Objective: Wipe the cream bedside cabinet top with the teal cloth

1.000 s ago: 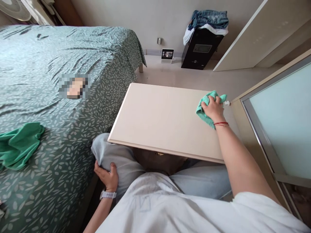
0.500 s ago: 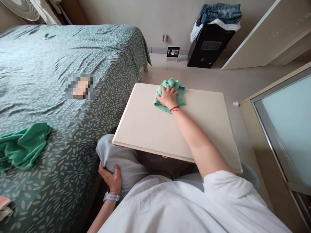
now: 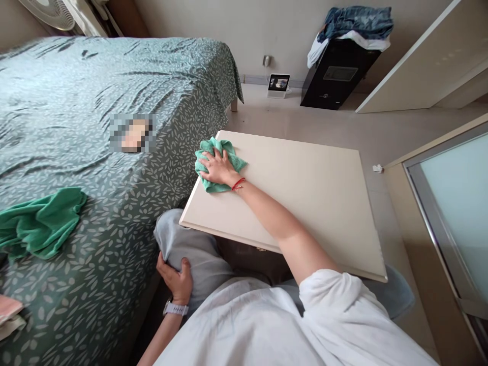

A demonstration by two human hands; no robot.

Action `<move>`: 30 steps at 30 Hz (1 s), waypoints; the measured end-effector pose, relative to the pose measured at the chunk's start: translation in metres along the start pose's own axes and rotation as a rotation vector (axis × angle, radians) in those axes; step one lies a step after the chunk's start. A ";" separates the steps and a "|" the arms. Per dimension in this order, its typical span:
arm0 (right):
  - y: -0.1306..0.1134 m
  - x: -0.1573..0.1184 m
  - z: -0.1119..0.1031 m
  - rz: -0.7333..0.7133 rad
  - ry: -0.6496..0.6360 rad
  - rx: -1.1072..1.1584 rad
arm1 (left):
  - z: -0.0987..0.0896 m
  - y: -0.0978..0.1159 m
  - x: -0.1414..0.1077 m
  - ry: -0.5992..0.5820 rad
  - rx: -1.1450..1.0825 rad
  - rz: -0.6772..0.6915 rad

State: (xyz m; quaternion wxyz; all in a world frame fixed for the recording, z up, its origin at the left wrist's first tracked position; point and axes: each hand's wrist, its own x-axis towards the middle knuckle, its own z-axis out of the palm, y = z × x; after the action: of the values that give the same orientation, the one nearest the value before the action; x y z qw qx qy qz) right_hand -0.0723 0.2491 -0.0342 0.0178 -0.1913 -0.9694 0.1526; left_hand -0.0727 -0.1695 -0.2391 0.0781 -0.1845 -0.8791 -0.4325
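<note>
My right hand [image 3: 218,169], with a red string round the wrist, presses a light green cleaning cloth [image 3: 213,187] onto the far left corner of a cream tabletop [image 3: 293,188]. Its fingers are spread over the bunched cloth, which hangs slightly past the left edge. On my grey-trousered left knee rests my left hand [image 3: 176,278], open, thumb and fingers apart and holding nothing. A white watch band circles that wrist.
On the left, a bed with a leafy green sheet [image 3: 168,168] carries a darker green cloth [image 3: 43,221] and a blurred-out item [image 3: 133,134]. Beyond the table stand a small screen [image 3: 278,85] and a black cabinet [image 3: 331,76] topped with clothes. A glass-panelled door [image 3: 457,203] is at right.
My right hand has slid the cloth leftward across the tabletop, from the far middle to the far left corner. My left hand stays on the knee. The view has shifted slightly.
</note>
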 end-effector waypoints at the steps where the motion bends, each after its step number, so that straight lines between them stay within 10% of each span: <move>1: -0.001 -0.006 0.001 -0.034 -0.013 0.003 | 0.000 0.001 0.000 -0.001 -0.001 0.000; 7: 0.037 -0.045 -0.005 -0.013 -0.018 0.033 | 0.001 0.005 0.002 -0.003 -0.002 -0.002; 21: 0.209 -0.237 -0.038 0.849 0.280 -0.072 | 0.008 0.004 0.008 0.002 -0.033 0.001; 30: 0.178 -0.266 -0.018 1.253 0.460 -0.092 | 0.012 -0.004 0.013 -0.011 -0.047 0.013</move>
State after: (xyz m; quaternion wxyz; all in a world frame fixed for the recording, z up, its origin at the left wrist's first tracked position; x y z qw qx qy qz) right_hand 0.2412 0.3106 -0.0645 0.1237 -0.7463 -0.6523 0.0479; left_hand -0.0862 -0.1594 -0.2455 0.0719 -0.1942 -0.8679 -0.4515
